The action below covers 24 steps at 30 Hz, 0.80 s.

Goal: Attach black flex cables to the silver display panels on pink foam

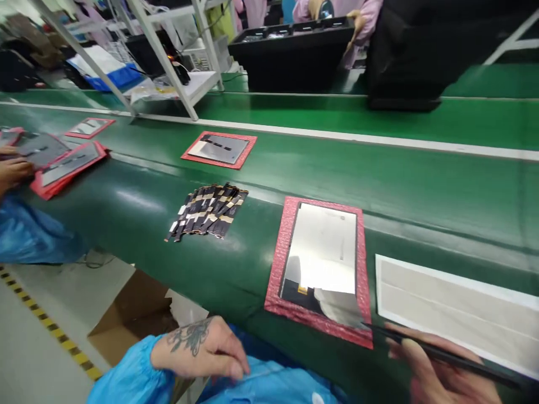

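- Far left, a co-worker's hand (pixel 14 168) is beside grey rectangular panels on pinkish-red sheets (pixel 73 163); we take the sheets as padding between hard faces.
- Next, we see a fanned heap of flat black ribbon strips with tan bands (pixel 208 212), overlapping within reach, perhaps so that single strips come away easily.
- Our left hand (pixel 208 348) hangs near the bench edge, fingers loosely curled together; its palm is hidden, so we cannot tell whether it encloses anything.
- Directly before us, between our hands, a mirror-bright silver rectangular panel (pixel 324 241) lies on a pink foam sheet (pixel 275 269), probably to spare it scratches.
- At right, our right hand (pixel 438 365) pinches a slim black pointed tool (pixel 446 353) between thumb and fingers, tip at the panel's near right corner; we cannot tell whether it touches.
- Beyond that hand lies a beige rectangular sheet with a white border (pixel 455 303).
- Beneath everything runs a smooth, glossy green work surface (pixel 421 174).
- Around us: yellow-and-black floor tape (pixel 54 331), an open brown cardboard box (pixel 130 308), a white metal rack (pixel 158 50) and, opposite, a deep black bin (pixel 295 62) beside a pink-sleeved person (pixel 373 11).
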Tool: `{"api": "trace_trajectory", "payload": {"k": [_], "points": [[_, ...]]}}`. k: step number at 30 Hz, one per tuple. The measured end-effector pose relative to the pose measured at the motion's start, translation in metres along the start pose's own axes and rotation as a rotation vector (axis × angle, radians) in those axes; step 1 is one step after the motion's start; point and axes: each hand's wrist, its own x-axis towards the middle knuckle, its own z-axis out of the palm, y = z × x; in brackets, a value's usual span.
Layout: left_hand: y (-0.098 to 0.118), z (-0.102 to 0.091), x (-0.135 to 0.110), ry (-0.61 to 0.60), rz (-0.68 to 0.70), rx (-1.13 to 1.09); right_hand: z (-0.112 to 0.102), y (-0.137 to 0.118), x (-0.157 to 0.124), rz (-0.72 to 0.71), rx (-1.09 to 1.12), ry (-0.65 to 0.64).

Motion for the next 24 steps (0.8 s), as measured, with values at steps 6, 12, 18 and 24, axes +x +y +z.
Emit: {"api": "trace_trajectory", "payload": {"k": [6,12,18,24], "points": [[0.067,0.028,0.083,0.144,-0.116,-0.636,0.01,-0.014,-0.02,-0.177,0.09,0.035],[0.071,0.032,0.109,0.065,-0.146,-0.772,0.015,-0.016,-0.023,-0.294,0.183,0.0],[0.072,0.027,0.105,0.142,-0.147,-0.757,0.012,-0.013,-0.018,-0.209,0.186,0.011],[0.082,0.015,0.106,0.136,-0.103,-0.403,0.006,0.012,-0.007,0.149,0.11,0.043]]}}
